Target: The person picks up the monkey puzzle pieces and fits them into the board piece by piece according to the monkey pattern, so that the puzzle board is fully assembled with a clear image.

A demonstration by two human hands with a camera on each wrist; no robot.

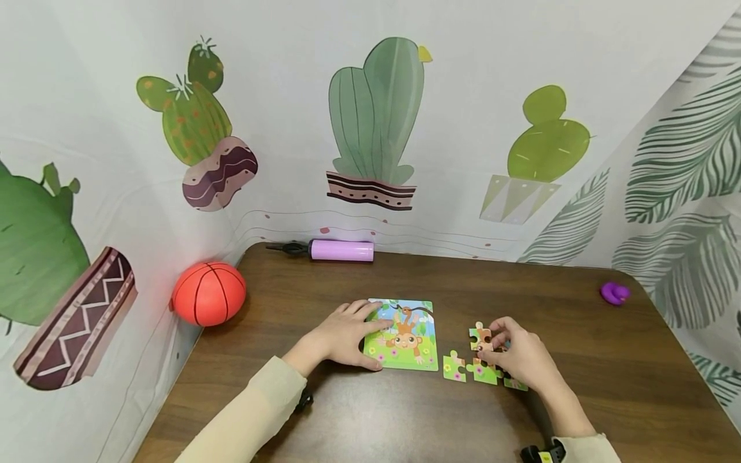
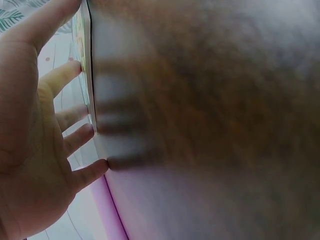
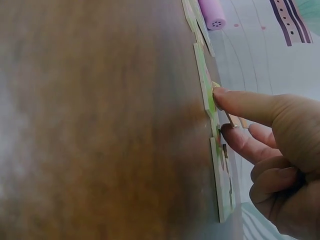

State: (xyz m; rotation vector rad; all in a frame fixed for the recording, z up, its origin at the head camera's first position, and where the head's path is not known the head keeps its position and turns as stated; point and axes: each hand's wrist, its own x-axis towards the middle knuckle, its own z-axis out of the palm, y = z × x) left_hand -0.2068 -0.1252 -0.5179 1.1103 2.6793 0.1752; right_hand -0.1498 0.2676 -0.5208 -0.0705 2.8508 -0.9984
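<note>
My left hand [image 1: 347,335] rests with spread fingers on the left side of a square monkey picture board [image 1: 408,350]. In the left wrist view, the fingertips [image 2: 86,131] touch down along the board's edge and the tabletop. To the right, my right hand [image 1: 518,354] pinches a jigsaw puzzle piece [image 1: 483,341] with brown monkey artwork between thumb and fingers. That piece is tilted just above other pieces, as the right wrist view shows. Below lie a green bottom piece [image 1: 484,374] and a flower piece [image 1: 453,368] at its left. The hand partly hides several pieces.
A purple hand pump [image 1: 341,250] lies along the table's back edge. At the left edge is a red ball [image 1: 210,294]. A small purple duck [image 1: 614,293] stands at the far right of the brown table [image 1: 382,418]. Cactus-printed cloth [image 1: 451,128] hangs behind.
</note>
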